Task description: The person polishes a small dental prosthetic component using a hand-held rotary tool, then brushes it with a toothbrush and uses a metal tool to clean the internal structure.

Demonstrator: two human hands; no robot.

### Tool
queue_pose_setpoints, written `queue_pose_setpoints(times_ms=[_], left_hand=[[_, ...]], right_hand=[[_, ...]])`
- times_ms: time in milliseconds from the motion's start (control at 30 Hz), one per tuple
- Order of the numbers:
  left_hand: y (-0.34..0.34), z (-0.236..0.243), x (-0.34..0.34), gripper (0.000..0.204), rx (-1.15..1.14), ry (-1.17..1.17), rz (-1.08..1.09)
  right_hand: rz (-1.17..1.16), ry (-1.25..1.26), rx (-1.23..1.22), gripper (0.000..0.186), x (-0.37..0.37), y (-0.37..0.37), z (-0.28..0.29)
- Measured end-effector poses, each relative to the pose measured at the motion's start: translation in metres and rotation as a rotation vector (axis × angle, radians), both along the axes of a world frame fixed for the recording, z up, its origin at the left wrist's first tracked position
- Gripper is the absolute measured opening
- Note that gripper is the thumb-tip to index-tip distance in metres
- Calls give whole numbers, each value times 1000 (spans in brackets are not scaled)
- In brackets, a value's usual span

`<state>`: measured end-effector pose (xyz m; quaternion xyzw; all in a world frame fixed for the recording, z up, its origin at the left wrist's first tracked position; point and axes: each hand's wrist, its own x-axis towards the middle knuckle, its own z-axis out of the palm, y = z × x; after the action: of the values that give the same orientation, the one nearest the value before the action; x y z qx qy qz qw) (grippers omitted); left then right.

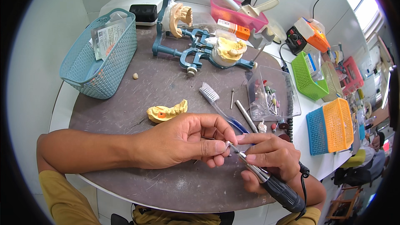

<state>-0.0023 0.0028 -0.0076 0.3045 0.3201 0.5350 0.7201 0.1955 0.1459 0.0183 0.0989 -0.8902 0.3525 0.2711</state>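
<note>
The left hand pinches one small whitish piece between thumb and index fingertips, the other fingers curled beneath. The right hand has its fingers wrapped around one black-and-silver handpiece, whose thin tip meets the piece or stops just beside it; I can't tell which. So the piece sits between the two hands. Just beyond the left hand, one yellow dental cast lies on the table; near the right are one toothbrush, one metal rod and one clear box of burs, too jumbled to count. Farther out stands one blue articulator carrying two mounted casts. One pale blue basket stands to its left, one green basket to its right.
</note>
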Motion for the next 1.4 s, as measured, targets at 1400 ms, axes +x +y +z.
queue_pose_setpoints(times_ms=[1400], left_hand=[[0, 0, -1, 23, -24, -23, -8]], right_hand=[[6, 3, 13, 35, -2, 0, 2]])
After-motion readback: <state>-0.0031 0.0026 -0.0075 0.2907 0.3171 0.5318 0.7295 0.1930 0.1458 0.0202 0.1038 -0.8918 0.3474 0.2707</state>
